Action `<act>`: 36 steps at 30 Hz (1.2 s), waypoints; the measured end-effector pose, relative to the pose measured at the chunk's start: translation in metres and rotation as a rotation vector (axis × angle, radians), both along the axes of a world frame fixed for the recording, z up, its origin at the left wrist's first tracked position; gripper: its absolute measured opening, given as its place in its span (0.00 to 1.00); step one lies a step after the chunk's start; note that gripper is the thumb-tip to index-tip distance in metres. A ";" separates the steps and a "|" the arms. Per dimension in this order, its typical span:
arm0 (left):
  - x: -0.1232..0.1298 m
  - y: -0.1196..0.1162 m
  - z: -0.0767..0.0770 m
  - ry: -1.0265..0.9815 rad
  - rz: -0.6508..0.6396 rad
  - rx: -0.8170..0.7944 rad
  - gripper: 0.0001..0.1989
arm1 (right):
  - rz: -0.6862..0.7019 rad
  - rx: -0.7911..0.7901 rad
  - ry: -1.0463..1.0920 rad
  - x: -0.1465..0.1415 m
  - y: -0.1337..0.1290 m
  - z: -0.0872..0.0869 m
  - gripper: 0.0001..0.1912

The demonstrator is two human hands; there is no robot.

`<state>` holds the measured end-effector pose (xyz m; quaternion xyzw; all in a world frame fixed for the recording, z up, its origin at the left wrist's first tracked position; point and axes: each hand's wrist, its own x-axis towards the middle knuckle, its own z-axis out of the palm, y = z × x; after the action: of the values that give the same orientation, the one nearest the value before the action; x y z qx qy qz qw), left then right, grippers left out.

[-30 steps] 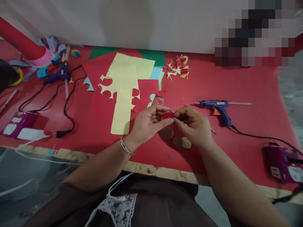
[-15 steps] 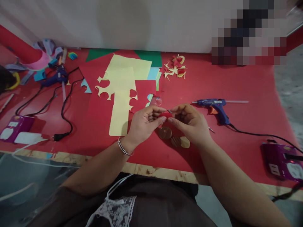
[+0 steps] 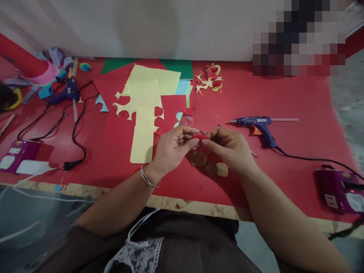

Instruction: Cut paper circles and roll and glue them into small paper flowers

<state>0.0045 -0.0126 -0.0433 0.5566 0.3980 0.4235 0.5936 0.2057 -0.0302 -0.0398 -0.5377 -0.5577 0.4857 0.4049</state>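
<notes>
Both hands meet near the middle of the red table. My left hand (image 3: 174, 148) pinches the left side of a small red paper piece (image 3: 201, 137) between thumb and fingers. The right side of that piece is pinched by my right hand (image 3: 229, 146). Just below the hands lie a brown disc (image 3: 198, 159), a striped brown disc (image 3: 211, 169) and a pale yellow disc (image 3: 222, 170), the last two side by side. Yellow paper with round cut-outs (image 3: 143, 113) lies left of my left hand, on top of red sheets (image 3: 173, 104).
A blue glue gun (image 3: 257, 123) lies right of my hands, its cable running to a purple box (image 3: 338, 191). Another glue gun (image 3: 66, 93) and purple box (image 3: 21, 153) are at the left. Paper scraps (image 3: 209, 79) lie at the back, before a white wall (image 3: 210, 30).
The red piece between my fingers has tilted slightly and its right end sits a little higher. The whole view has shifted a little; both hands keep their pinch.
</notes>
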 end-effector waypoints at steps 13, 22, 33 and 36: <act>-0.001 0.001 -0.001 0.084 0.025 -0.022 0.18 | -0.005 0.000 -0.060 0.002 0.001 0.001 0.22; -0.004 0.001 0.005 0.067 -0.028 -0.110 0.18 | 0.000 -0.009 -0.010 0.002 0.000 0.002 0.24; -0.004 0.003 0.004 0.043 -0.060 -0.100 0.17 | 0.072 -0.058 -0.013 0.003 -0.002 0.002 0.24; -0.002 0.001 0.003 0.029 -0.034 -0.066 0.13 | 0.061 -0.046 -0.046 0.003 -0.002 0.002 0.24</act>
<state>0.0023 -0.0115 -0.0401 0.5495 0.4108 0.3920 0.6129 0.2087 -0.0322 -0.0381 -0.5408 -0.5716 0.4979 0.3646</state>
